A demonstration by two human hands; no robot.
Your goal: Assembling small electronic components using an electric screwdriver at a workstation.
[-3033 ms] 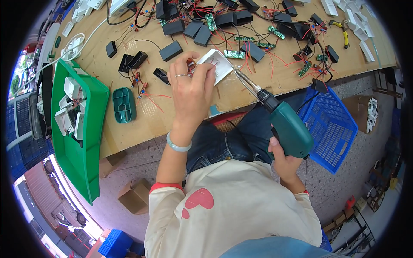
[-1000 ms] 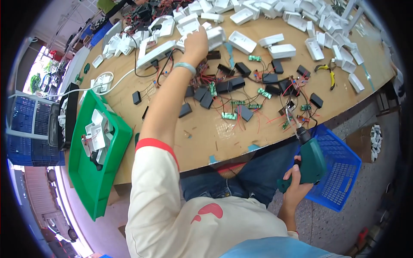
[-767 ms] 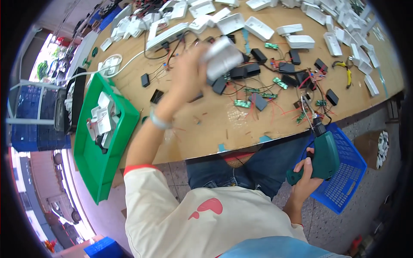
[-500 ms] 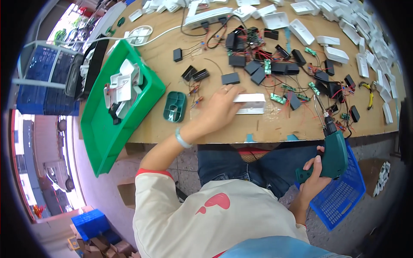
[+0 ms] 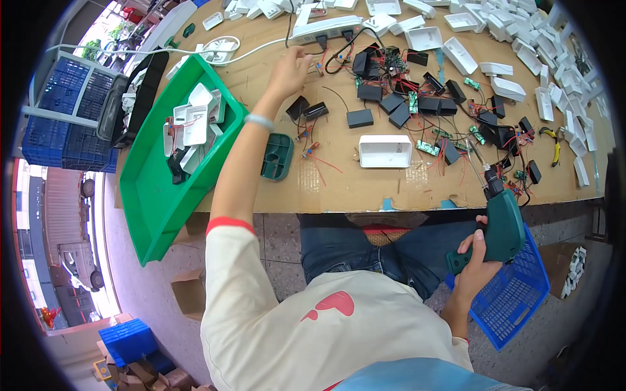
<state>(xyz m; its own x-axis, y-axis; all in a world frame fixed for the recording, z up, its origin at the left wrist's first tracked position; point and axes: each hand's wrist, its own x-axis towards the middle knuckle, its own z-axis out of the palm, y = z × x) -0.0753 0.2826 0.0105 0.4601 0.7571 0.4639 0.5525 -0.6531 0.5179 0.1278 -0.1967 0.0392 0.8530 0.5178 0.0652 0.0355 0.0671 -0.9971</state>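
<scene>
The right hand (image 5: 475, 270) is wrapped around the grip of a green power screwdriver (image 5: 499, 218) at the table's near edge (bit pointing up over the wires). The left hand (image 5: 287, 70) reaches far across the table (image 5: 365, 189) toward small black boxes (image 5: 306, 109); whether it pinches anything I cannot tell. A white case (image 5: 385, 151) lies between the hands, and a green tray (image 5: 156, 202) sits left.

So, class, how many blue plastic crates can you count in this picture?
3: one blue crate beside the right hand, stacked crates far left, one on the floor. Others may be hidden.

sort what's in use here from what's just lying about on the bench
In use: left hand reaching among the black modules; right hand gripping the green electric screwdriver; white case.
Lying about: green tray, blue basket, yellow pliers.
</scene>
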